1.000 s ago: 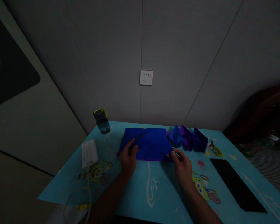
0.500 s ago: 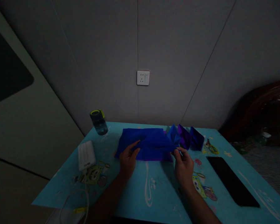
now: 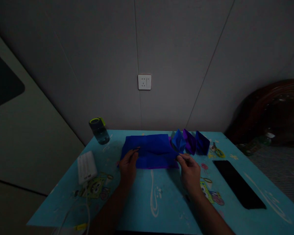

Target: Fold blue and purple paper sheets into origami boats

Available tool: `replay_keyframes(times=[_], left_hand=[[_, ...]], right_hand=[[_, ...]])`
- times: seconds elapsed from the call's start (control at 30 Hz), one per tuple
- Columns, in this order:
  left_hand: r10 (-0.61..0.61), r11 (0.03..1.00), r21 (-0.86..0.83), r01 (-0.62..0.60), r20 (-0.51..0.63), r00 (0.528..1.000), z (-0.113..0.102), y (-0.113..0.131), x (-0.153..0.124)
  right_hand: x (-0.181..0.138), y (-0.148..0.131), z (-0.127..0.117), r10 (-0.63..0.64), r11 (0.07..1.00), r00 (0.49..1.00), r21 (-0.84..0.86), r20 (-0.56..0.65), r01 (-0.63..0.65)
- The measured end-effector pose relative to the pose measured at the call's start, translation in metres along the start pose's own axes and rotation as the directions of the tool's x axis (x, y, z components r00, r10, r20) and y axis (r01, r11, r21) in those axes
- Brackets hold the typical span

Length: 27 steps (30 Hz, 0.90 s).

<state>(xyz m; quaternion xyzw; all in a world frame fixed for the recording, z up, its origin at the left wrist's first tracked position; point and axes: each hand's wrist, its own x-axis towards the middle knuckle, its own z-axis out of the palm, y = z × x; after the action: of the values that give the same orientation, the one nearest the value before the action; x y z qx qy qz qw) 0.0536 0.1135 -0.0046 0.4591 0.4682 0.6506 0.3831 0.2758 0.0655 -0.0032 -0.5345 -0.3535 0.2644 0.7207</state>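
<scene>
A creased blue sheet of paper [image 3: 150, 143] lies across the back middle of the table, with a purple edge showing beneath it. At its left part is my left hand [image 3: 127, 164], thumb and index finger drawn close together on the paper; the exact grip is dim. My right hand [image 3: 189, 171] pinches the sheet's right front corner between thumb and fingers, lifting it slightly. Just beyond that corner stand three folded paper pieces: a lighter blue one [image 3: 178, 142], a purple one [image 3: 189, 142] and a dark blue one [image 3: 202, 143].
On the left are a water bottle [image 3: 99, 132] and a white power bank [image 3: 87, 167] with a cable [image 3: 88, 209]. A flat black object [image 3: 238, 184] lies on the right. The patterned blue tabletop [image 3: 166, 212] meets a grey wall with a socket [image 3: 144, 82].
The whole view has shifted a little. My left hand has moved left along the blue paper, its thumb and index finger closer together. My right hand still pinches the corner.
</scene>
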Motion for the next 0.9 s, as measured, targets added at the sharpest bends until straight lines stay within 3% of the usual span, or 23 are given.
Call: replay_keyframes(times=[0.17,0.37,0.5,0.63,0.77,0.9], left_hand=[[-0.024,0.999,0.044,0.025,-0.014,1.0,0.001,0.002,0.0],[-0.037,0.999,0.003,0.038,-0.056,0.998,0.003,-0.004,0.001],[0.022,0.999,0.041,-0.02,-0.06,0.998,0.002,-0.011,0.002],[0.207,0.967,0.146,-0.208,0.02,0.978,0.0,-0.015,-0.001],[0.402,0.87,0.219,-0.442,0.204,0.893,-0.003,-0.012,-0.002],[0.457,0.785,0.286,-0.55,0.334,0.825,-0.006,-0.009,0.002]], right_hand=[[-0.002,-0.004,0.002,0.082,0.996,0.995,0.022,0.053,-0.083],[-0.003,-0.009,0.006,0.095,0.993,0.995,0.061,0.03,-0.097],[0.001,0.001,0.004,0.271,0.962,0.961,0.025,0.053,-0.273],[0.004,0.013,0.0,0.318,0.944,0.948,0.102,-0.009,-0.315],[0.007,0.015,-0.002,0.294,0.946,0.953,0.162,-0.073,-0.28],[0.008,0.011,-0.003,0.273,0.954,0.959,0.154,-0.081,-0.259]])
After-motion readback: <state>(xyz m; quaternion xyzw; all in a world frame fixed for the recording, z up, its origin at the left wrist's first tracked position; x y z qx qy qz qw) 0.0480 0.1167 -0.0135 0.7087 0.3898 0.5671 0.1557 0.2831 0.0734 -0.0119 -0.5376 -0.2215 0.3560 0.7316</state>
